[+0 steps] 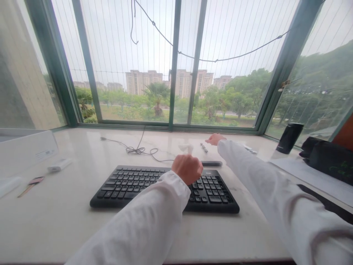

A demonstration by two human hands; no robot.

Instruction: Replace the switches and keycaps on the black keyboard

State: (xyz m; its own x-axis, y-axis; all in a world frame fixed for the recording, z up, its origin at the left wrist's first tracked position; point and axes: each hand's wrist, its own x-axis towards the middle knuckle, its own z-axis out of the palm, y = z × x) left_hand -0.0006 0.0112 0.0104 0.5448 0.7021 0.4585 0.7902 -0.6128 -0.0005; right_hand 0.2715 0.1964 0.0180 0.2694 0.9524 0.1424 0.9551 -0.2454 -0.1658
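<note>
A black keyboard point(132, 186) with a number pad lies on the pale countertop. Over its right half is my left hand point(188, 169), curled into a fist. Just beyond the fist shows a faint whitish shape point(186, 149), too blurred to name. My right hand point(216, 139) reaches farther out towards the window, its fingers drawn together low over the counter. Whatever either hand holds, if anything, is hidden. A small narrow strip-like item point(204, 148) lies close to my right fingertips. Behind the keyboard rests a dark, slim, pen-like object point(212, 163).
A cable point(136, 150) lies loosely coiled behind the keyboard. At left are a key point(31, 186), a white adapter-like block point(59, 165) and a translucent box point(27, 147). A black upright object point(289, 138), a black bag point(328, 158) and papers point(314, 178) occupy the right. Windows point(173, 92) border the back.
</note>
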